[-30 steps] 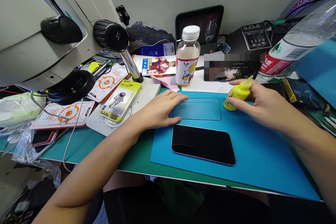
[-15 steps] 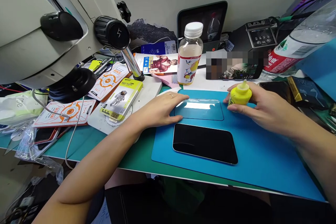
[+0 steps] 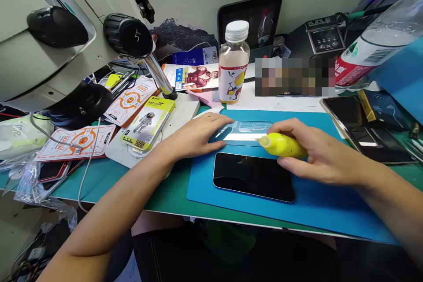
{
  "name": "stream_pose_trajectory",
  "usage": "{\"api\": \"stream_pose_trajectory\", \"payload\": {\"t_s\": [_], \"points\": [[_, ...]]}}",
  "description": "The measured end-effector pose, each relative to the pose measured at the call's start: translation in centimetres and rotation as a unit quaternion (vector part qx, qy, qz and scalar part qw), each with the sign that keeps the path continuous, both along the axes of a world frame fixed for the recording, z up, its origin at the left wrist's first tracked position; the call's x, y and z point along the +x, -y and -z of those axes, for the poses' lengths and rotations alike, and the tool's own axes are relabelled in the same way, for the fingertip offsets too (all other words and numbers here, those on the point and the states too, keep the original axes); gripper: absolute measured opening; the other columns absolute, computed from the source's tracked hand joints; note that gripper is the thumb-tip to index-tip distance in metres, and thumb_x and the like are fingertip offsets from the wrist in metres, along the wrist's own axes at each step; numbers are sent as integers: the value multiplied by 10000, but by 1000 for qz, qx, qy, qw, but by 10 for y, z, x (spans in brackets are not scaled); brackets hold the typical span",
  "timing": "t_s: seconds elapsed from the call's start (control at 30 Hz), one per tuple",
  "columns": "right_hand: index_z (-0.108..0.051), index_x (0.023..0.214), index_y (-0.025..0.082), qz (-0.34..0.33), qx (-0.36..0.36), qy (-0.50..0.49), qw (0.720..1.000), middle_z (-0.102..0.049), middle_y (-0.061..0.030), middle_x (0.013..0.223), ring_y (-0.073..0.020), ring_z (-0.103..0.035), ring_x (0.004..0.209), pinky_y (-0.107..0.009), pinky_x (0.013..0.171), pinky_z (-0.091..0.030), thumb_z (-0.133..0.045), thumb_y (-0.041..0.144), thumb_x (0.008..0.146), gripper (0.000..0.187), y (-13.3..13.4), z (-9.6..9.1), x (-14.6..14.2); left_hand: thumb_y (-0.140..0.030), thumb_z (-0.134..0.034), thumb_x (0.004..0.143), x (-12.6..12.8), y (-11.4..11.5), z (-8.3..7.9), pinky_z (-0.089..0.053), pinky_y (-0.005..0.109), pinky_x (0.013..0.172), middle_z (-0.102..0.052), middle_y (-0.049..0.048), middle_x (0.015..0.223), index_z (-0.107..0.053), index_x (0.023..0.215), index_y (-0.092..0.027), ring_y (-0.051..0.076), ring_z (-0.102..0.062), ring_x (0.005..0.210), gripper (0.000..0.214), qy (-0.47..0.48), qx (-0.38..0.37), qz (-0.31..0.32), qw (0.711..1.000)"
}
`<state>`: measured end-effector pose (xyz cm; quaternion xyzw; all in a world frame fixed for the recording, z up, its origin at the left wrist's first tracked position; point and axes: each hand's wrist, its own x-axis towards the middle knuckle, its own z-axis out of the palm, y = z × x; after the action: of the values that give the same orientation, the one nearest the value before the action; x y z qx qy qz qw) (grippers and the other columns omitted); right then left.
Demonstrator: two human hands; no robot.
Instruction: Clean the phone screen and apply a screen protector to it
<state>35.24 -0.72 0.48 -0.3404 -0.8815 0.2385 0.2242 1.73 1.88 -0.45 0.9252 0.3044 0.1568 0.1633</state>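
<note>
My left hand [image 3: 201, 136] rests at the left end of a clear phone glass [image 3: 246, 128], thumb at its near edge and fingers at its far edge. The glass lies flat on a blue mat [image 3: 324, 209], and light reflects off it. In my right hand [image 3: 320, 154] is a yellow squeeze bottle [image 3: 284, 145], tipped onto its side. Its thin nozzle points left, over the glass. The bottle and right hand hide the glass's right end. Just nearer to me lies a phone [image 3: 253, 178] with a dark screen, partly under the right hand in this view.
A microscope [image 3: 66, 66] looms at the left above boxes, including a yellow battery box [image 3: 148, 123]. Behind the mat stand a drink bottle [image 3: 234, 61] and a dark display [image 3: 249, 22]. At the right are a large water bottle [image 3: 370, 48] and another phone [image 3: 346, 116].
My right hand has brought the yellow bottle left and nearer to me, tilting it from upright to sideways over the glass. My left hand stays at the glass. The view has shifted slightly.
</note>
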Motion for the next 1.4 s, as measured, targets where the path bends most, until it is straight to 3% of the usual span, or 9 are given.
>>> {"api": "stream_pose_trajectory", "payload": {"t_s": [0.1,0.27,1.03,1.2,1.4], "points": [[-634,1239,263,-59,29,7,998,-768,-30,974,-210,-729,752,-318,640,-544,-705,372,945,322,3,-8,-9,-280,-689,1047,0,1,-1,-545,519,1187,-670,175,1506,-568,1499,-177,327,-630,1407,480,1,16,6,1000],[-685,1295,231,-127,65,20,990,-781,-57,989,-214,-766,831,-304,690,-569,-692,372,986,339,5,-14,-20,-252,-590,1099,0,2,-4,-553,493,1173,-689,175,1473,-627,1430,-148,309,-647,1373,349,9,35,10,999],[-706,1210,212,-137,79,39,987,-763,-37,914,-194,-731,750,-299,653,-554,-686,326,965,271,2,-11,-16,-263,-593,1099,-2,5,-8,-541,480,1179,-701,155,1445,-698,1362,-157,296,-648,1347,302,11,20,0,1000],[-714,1213,204,-114,96,49,988,-770,-41,895,-201,-740,739,-304,639,-543,-666,340,977,277,1,-8,-17,-267,-596,1094,-1,4,-8,-545,492,1176,-705,154,1442,-701,1363,-169,300,-647,1347,305,11,17,-1,1000],[-723,1178,218,-118,70,66,988,-782,-53,892,-214,-739,725,-319,634,-535,-656,354,970,258,0,-10,-20,-278,-587,1096,-2,4,-7,-549,497,1165,-705,151,1445,-704,1351,-187,299,-652,1337,295,12,18,-2,1000]]}}
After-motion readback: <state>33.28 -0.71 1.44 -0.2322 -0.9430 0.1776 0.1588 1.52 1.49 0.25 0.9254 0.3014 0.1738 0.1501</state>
